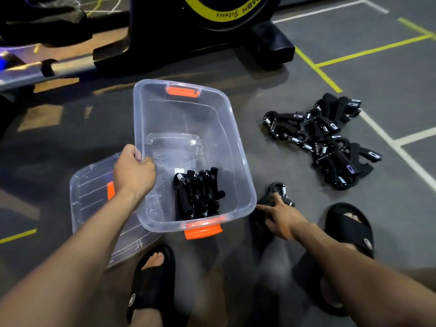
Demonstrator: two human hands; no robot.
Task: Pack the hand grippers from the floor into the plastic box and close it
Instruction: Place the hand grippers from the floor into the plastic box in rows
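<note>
Right now the clear plastic box sits open on the floor, four or so black hand grippers stacked at its six o'clock end. Its lid lies beneath at eight o'clock. The left hand grips the box rim; the right hand pinches one gripper on the floor. More lie in a pile at three o'clock. An exercise machine reads "MBH Fitness".

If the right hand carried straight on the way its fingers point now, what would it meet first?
The right hand points up-left and already holds a hand gripper on the floor. Straight beyond that, the next thing would probably be the near right corner of the plastic box, though depth is hard to judge from one view.
</note>
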